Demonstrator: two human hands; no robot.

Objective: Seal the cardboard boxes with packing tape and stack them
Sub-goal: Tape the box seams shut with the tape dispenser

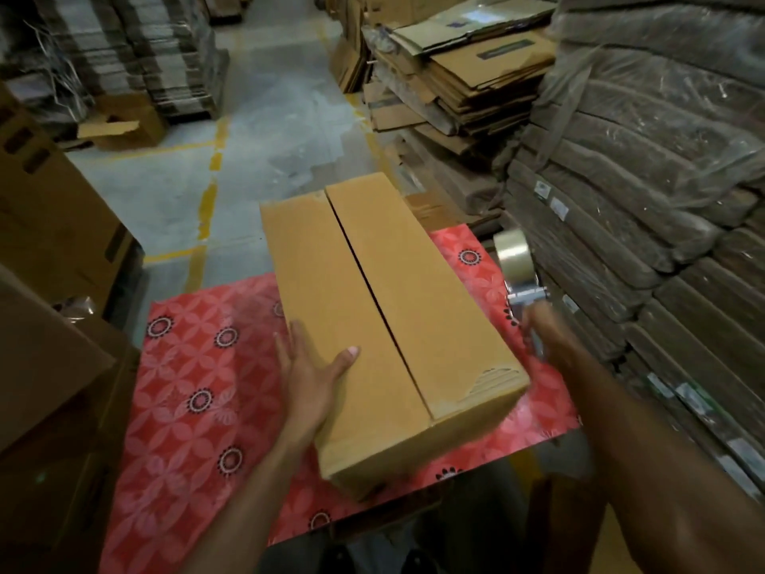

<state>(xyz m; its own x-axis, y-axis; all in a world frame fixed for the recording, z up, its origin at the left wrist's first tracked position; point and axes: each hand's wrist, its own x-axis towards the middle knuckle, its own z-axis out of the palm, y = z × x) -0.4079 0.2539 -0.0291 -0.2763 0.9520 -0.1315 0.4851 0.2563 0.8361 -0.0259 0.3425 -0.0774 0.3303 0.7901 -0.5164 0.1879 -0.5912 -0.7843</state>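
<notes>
Right of the cardboard box (372, 325), the right hand (538, 331) is smeared by motion, its fingers indistinct (they cover the handle of the tape dispenser (513, 258)). Farther right of the box, labels (559, 209) on wrapped bundles (662, 180) are too small to read.

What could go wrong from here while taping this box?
The centre seam of the long brown cardboard box gapes, and the left hand only rests at its left edge; flaps may spread under the clear-tape dispenser in the right hand.
Its near end sits by the red patterned table cover's front edge; pushing could slide it off.
</notes>
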